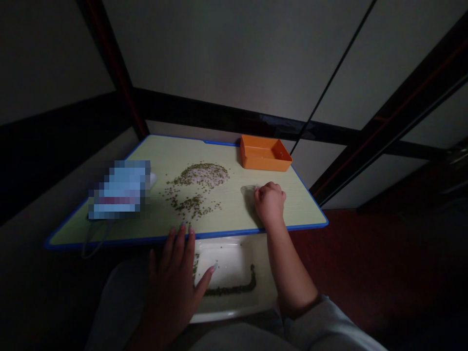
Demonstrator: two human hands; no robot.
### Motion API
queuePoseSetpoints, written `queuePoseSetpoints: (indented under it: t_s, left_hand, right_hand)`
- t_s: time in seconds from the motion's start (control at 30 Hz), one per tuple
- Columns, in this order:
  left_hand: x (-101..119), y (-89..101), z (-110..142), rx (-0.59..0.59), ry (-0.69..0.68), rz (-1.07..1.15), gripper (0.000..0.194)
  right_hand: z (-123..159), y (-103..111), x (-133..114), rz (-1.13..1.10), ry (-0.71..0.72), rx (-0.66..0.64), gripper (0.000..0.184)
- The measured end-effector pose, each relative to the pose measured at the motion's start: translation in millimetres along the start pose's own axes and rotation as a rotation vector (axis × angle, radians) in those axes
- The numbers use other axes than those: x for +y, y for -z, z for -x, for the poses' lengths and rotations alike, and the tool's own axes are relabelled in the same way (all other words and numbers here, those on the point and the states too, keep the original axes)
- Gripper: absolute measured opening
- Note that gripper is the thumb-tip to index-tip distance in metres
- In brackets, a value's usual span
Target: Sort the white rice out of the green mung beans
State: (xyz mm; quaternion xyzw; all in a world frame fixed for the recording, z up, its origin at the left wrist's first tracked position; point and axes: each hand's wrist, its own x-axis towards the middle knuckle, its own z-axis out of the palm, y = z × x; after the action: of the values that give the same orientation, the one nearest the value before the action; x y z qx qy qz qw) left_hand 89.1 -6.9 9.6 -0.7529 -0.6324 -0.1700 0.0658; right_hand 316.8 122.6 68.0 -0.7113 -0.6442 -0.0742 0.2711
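A pile of small green beans mixed with white grains (204, 175) lies on the small pale table (228, 214), with looser green beans (193, 204) scattered nearer me. My left hand (175, 275) is open, fingers spread, its tips by the front edge of the table below those beans. Its thumb reaches over a white tray (223, 263), where green beans (230, 291) have gathered along the near side and corners. My right hand (271, 202) is closed low over the table's right part. Beside its fingers shows a clear, film-like item (248, 189); whether the fingers grip it is hidden.
An orange open box (265, 156) stands at the back right corner of the table. At the left lies a blurred light-blue item (122, 190) with a cable (86, 243) hanging over the front edge. Behind the table rise pale panels (226, 58).
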Motion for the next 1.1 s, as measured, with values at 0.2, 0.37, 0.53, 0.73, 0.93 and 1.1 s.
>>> queuePoseSetpoints:
  t_s: [0.2, 0.37, 0.53, 0.73, 0.93, 1.1]
  left_hand:
    - [0.3, -1.2, 0.4, 0.011, -0.004, 0.01, 0.074]
    - [1.2, -1.1, -0.4, -0.002, 0.008, 0.002, 0.071]
    - [1.0, -0.5, 0.7, 0.005, 0.007, 0.007, 0.072]
    - [0.2, -1.5, 0.1, 0.009, 0.0, 0.01, 0.074]
    - [1.0, -1.4, -0.6, 0.006, 0.009, 0.005, 0.073]
    - [0.6, -1.8, 0.5, 0.028, 0.004, 0.016, 0.074]
  right_hand:
    - [-0.3, 3.8, 4.8, 0.083, -0.078, 0.037, 0.03]
    - [-2.6, 2.3, 12.4, 0.131, -0.121, 0.03, 0.031]
    - [-4.8, 4.0, 13.0, 0.137, -0.192, -0.022, 0.032]
    - [-4.9, 8.7, 9.2, 0.209, -0.241, -0.07, 0.035]
    - [-6.0, 7.6, 11.2, 0.205, -0.243, -0.063, 0.035]
    - [-6.3, 5.4, 13.1, 0.193, -0.236, -0.025, 0.032]
